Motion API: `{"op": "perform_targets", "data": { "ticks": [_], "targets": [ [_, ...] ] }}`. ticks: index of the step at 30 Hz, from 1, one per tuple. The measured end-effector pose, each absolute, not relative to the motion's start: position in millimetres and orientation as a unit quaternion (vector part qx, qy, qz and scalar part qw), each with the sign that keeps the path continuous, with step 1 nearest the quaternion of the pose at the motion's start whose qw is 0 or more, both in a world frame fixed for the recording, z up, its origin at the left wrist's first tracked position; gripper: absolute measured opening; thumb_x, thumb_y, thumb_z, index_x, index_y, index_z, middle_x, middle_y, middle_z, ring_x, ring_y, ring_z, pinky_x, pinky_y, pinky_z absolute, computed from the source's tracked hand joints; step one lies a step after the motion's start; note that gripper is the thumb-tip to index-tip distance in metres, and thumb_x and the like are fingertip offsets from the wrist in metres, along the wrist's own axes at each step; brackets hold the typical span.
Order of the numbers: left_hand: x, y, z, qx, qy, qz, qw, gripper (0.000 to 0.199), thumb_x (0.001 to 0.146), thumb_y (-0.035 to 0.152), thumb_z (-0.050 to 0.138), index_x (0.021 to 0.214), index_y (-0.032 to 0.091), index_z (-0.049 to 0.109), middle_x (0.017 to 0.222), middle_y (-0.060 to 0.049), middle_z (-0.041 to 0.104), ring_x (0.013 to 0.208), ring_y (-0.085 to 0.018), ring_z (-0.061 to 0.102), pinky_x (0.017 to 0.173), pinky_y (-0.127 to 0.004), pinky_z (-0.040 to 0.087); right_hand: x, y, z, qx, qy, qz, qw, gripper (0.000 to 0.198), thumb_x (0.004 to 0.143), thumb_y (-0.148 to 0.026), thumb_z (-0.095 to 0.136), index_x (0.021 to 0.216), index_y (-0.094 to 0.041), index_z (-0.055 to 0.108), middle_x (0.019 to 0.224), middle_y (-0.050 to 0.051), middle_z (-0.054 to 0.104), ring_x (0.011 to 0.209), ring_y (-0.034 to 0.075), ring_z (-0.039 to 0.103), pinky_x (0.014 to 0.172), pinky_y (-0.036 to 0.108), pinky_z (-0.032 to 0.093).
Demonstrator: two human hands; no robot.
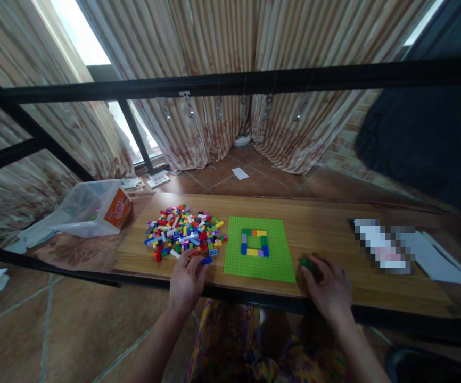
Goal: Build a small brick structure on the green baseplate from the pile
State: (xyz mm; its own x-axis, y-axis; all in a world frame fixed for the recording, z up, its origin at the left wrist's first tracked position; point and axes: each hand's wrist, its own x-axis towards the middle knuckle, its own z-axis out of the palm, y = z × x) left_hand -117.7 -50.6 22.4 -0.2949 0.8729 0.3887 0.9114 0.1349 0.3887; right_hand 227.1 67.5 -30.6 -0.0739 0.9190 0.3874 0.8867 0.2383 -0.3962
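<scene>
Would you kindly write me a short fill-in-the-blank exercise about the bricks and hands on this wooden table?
1. The bricks on the baseplate form a hollow ____.
2. The left hand touches a ____ brick at the near edge of the loose pile.
3. The right hand rests on a small ____ piece right of the baseplate.
4. The clear plastic tub lies to the ____ of the pile.

Missing words: rectangle; blue; green; left

Blue brick (206, 260) at the near edge of the loose pile; small green brick (306, 263) right of the green baseplate (272, 266)
</scene>
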Motion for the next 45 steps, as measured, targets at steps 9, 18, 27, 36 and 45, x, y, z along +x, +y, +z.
{"op": "perform_targets", "data": {
  "ticks": [9,18,27,36,45],
  "targets": [
    [-65.1,-3.3,46.8,-0.669,-0.677,-0.302,-0.049,0.016,0.091,0.022,0.051,0.103,0.023,0.061,0.098,-0.004,0.067,0.097,-0.021,0.06,0.09,-0.037,0.049,226.1,89.1,-18.6,-0.606,-0.738,0.068,0.289,0.046,0.089,-0.055,0.041,0.105,-0.021,0.067,0.112,0.01,0.062,0.104,0.024,0.057,0.091,0.041,0.045],
    [-46.4,35.7,40.0,-0.696,-0.674,-0.234,-0.082,0.014,0.088,0.017,0.056,0.099,0.021,0.064,0.098,-0.004,0.068,0.094,-0.021,0.06,0.09,-0.037,0.045,220.1,86.3,-18.5,-0.61,-0.721,0.044,0.325,0.044,0.089,-0.053,0.044,0.1,-0.019,0.07,0.105,0.011,0.065,0.101,0.024,0.059,0.09,0.04,0.047],
    [-33.8,48.2,47.7,-0.651,-0.731,-0.198,-0.044,0.012,0.087,0.027,0.058,0.096,0.022,0.063,0.095,-0.004,0.068,0.093,-0.022,0.06,0.084,-0.036,0.042,219.7,88.5,-23.5,-0.607,-0.717,0.031,0.341,0.045,0.088,-0.054,0.045,0.097,-0.018,0.07,0.104,0.012,0.065,0.1,0.025,0.059,0.089,0.041,0.048],
    [-7.4,59.5,55.5,-0.614,-0.779,-0.118,-0.043,0.019,0.088,0.035,0.053,0.09,0.02,0.064,0.095,-0.008,0.069,0.095,-0.025,0.061,0.085,-0.04,0.037,220.0,89.4,-27.6,-0.609,-0.717,0.023,0.337,0.044,0.088,-0.053,0.044,0.097,-0.018,0.069,0.105,0.012,0.064,0.099,0.025,0.059,0.088,0.042,0.048],
    [-4.4,63.6,50.5,-0.622,-0.771,-0.125,-0.051,0.021,0.087,0.039,0.057,0.09,0.019,0.065,0.094,-0.009,0.07,0.093,-0.027,0.061,0.086,-0.043,0.036,219.2,89.1,-26.2,-0.607,-0.713,0.022,0.351,0.04,0.088,-0.05,0.045,0.095,-0.019,0.069,0.103,0.012,0.064,0.097,0.024,0.059,0.087,0.04,0.048]
  ]
}}
